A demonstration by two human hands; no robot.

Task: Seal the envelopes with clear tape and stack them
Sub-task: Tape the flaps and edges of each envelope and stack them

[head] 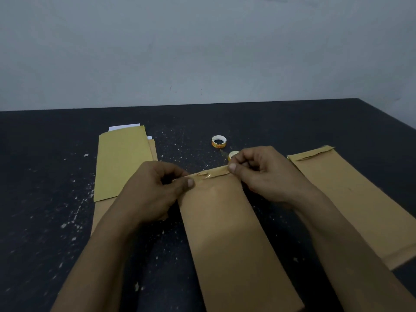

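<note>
Cannot see the near end of the middle envelope, cut off by the bottom edge; cannot see its far corners either, covered by the left grip and the right grip; cannot trace the clear tape on the flap beyond a small glint; cannot tell what the pale ring is, mostly hidden behind the right fingers; cannot read the print on the tape roll, too small; cannot count the left pile of envelopes, lower ones mostly covered, near end behind the left forearm; white sheets mere slivers; right envelope partly behind the right forearm, cropped at the right edge; worktop cropped left, right and below.
</note>
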